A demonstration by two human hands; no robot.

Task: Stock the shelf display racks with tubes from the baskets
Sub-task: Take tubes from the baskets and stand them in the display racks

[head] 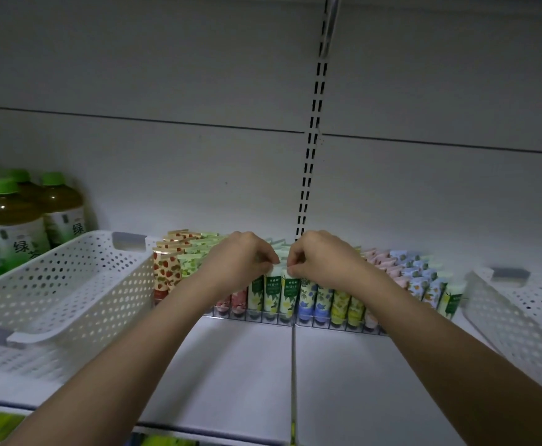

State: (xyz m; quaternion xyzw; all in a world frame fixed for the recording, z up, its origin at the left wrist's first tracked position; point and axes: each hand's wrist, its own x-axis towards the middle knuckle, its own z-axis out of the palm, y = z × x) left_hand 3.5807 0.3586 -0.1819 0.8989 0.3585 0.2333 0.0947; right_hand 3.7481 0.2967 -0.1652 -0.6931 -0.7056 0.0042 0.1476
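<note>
Rows of patterned tubes stand in a wire display rack (pixel 263 318) at the back of the white shelf. My left hand (pixel 240 263) pinches the top of a green-and-cream tube (pixel 272 292) in the front row. My right hand (pixel 319 260) pinches the top of the neighbouring green-and-cream tube (pixel 288 296). Both hands sit side by side over the middle of the rack, knuckles up. A strawberry-print tube (pixel 163 275) stands at the rack's left end. Blue (pixel 306 304) and yellow tubes (pixel 338 305) fill the right half.
A white perforated basket (pixel 54 284) sits left of the rack and shows no tubes inside. Another white basket (pixel 520 310) stands at the right. Green-capped tea bottles (pixel 15 220) are at the far left. A slotted upright (pixel 311 149) runs up the back wall.
</note>
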